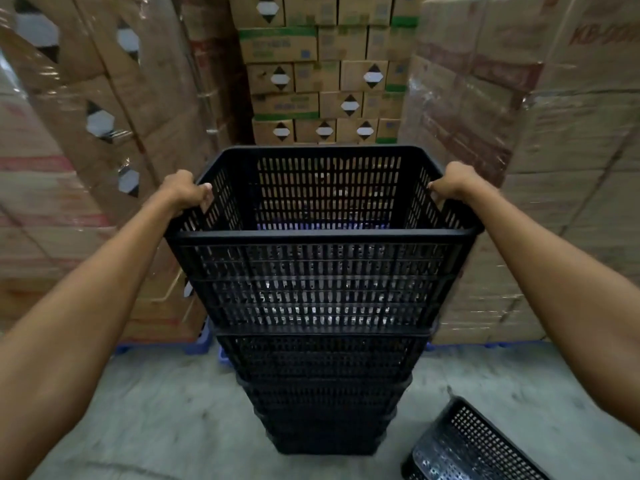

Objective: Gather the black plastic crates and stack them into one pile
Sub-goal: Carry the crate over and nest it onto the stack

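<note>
A black slotted plastic crate point(322, 271) sits at the top of a pile of several nested black crates point(322, 403) standing on the concrete floor straight ahead. My left hand point(185, 192) grips the top crate's left rim. On the opposite side my right hand point(453, 183) grips its right rim. The crate is upright and empty inside. Another black crate point(467, 445) lies tipped on the floor at the lower right, apart from the pile.
Tall pallets of shrink-wrapped cardboard boxes point(86, 168) stand left, with more wrapped boxes point(554, 168) on the right and stacked cartons point(322, 81) behind the pile. Blue pallet edges point(194, 344) show at floor level. Grey concrete floor point(156, 427) lies in front.
</note>
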